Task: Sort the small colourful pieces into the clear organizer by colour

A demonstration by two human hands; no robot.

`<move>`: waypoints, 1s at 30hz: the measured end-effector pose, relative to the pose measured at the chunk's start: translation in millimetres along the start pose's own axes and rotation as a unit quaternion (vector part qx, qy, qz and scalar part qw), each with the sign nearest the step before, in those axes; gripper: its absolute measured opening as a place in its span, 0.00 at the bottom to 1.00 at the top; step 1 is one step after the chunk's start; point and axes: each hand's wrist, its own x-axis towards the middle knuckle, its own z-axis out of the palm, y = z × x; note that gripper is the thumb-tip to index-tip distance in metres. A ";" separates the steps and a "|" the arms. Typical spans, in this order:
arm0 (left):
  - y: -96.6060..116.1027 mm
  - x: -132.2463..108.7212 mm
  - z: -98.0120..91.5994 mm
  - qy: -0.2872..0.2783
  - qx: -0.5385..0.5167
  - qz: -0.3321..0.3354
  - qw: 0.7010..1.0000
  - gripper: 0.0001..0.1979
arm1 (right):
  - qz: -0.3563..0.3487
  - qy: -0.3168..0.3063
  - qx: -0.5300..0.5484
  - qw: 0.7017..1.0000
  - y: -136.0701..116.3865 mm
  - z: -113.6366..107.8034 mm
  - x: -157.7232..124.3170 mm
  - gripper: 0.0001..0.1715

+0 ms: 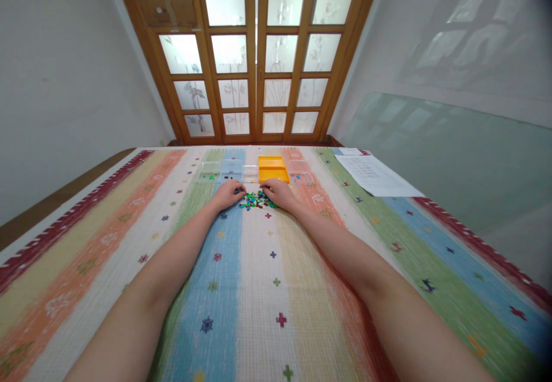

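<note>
No words or numbers are showing legibly anywhere in this view. A white sheet of paper [377, 176], lying at the far right of the striped tablecloth [259, 267], is carrying rows of dark print, but the lines are too small and blurred to read.

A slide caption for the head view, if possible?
Left hand and right hand touch a pile of coloured pieces near an orange tray on striped cloth.
</note>
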 end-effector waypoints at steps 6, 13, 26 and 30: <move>2.1 -1.8 -3.5 -0.016 0.009 0.010 1.000 0.06 | -0.002 0.002 0.003 1.000 -1.3 -0.3 -0.7 0.13; -3.5 -1.9 -1.5 -0.007 0.005 0.025 1.000 0.07 | -0.009 0.001 -0.001 1.000 -2.2 -0.5 -0.4 0.14; -21.4 4.4 1.1 0.187 -0.171 -0.156 0.955 0.07 | -0.012 -0.006 -0.009 1.000 -1.8 1.3 -0.7 0.13; -41.3 5.4 -6.8 0.320 -0.197 -0.206 0.903 0.07 | -0.012 -0.007 -0.010 1.000 -1.9 0.8 -1.2 0.14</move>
